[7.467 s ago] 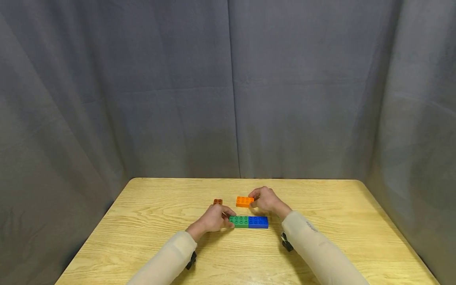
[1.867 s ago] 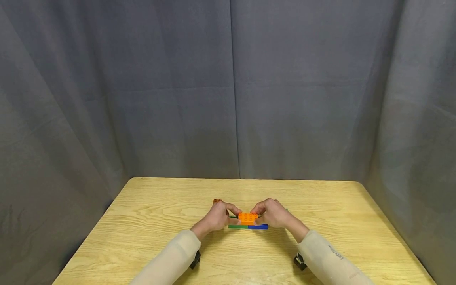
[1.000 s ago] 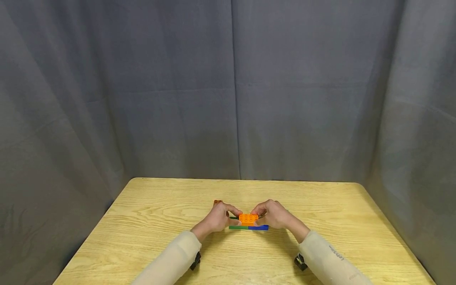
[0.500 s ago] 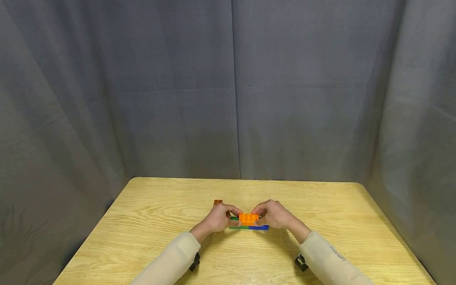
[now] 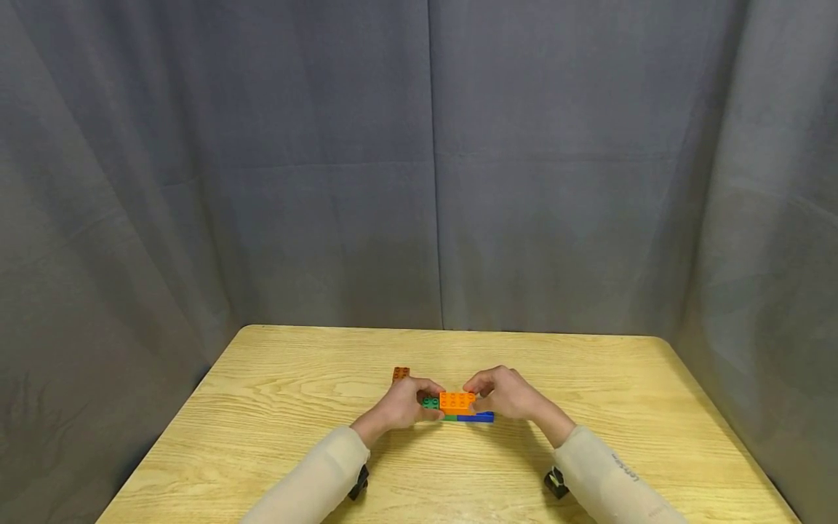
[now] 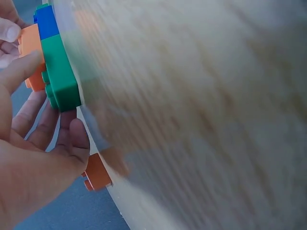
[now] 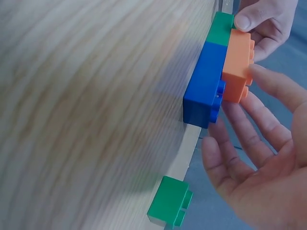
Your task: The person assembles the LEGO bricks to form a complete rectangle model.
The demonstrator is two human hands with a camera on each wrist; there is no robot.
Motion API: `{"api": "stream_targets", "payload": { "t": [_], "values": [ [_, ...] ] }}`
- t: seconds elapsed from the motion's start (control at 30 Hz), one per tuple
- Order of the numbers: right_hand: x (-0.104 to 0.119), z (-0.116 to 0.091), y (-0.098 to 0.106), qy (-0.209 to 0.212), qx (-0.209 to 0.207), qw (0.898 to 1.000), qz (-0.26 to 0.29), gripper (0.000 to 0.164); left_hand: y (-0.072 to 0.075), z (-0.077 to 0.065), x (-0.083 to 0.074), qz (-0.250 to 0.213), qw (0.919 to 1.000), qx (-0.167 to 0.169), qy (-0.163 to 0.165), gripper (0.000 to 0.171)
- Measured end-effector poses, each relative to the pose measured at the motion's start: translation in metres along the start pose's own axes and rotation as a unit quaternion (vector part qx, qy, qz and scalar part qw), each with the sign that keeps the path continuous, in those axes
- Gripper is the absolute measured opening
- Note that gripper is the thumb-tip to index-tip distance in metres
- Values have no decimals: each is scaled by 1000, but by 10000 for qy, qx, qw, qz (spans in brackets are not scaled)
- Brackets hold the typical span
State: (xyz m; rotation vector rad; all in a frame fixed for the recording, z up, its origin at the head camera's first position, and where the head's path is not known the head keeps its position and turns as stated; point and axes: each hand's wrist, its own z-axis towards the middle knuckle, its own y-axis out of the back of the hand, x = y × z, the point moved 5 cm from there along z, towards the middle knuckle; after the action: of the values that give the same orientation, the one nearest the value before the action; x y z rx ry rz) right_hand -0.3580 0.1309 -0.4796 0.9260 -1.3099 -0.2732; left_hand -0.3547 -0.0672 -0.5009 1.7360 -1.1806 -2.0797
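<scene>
An orange toy building brick (image 5: 456,402) lies across the seam of a green brick (image 6: 61,72) and a blue brick (image 7: 204,86), which stand end to end on the table. Whether it is fully pressed down I cannot tell. My left hand (image 5: 402,402) pinches its left end between thumb and fingers, with green studs showing in the gap. At the other end my right hand (image 5: 507,393) holds it, the thumb on the near side and the index finger on the far side; its lower fingers spread loosely in the right wrist view.
Behind my left hand sits a small brown-orange brick (image 5: 401,373). A small green brick (image 7: 169,201) stands beyond my right hand, hidden in the head view. The wooden table (image 5: 294,364) ends at grey curtains (image 5: 327,218).
Earlier the orange brick lay behind the row, gripped by my right hand; now it is over the seam, held by both hands. Lately my left fingers have spread slightly, exposing more green studs.
</scene>
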Motion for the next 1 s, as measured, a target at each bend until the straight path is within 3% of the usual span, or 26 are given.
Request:
{"api": "stream_targets", "payload": {
  "t": [0.5,1.0],
  "values": [
    [-3,-4,15,291,-175,9993,-157,26,-4,0,1,102,9999,55,-31,35],
    [-17,-15,30,245,-357,9990,-65,25,-7,0,0,193,9997,68,126,35]
  ]
}}
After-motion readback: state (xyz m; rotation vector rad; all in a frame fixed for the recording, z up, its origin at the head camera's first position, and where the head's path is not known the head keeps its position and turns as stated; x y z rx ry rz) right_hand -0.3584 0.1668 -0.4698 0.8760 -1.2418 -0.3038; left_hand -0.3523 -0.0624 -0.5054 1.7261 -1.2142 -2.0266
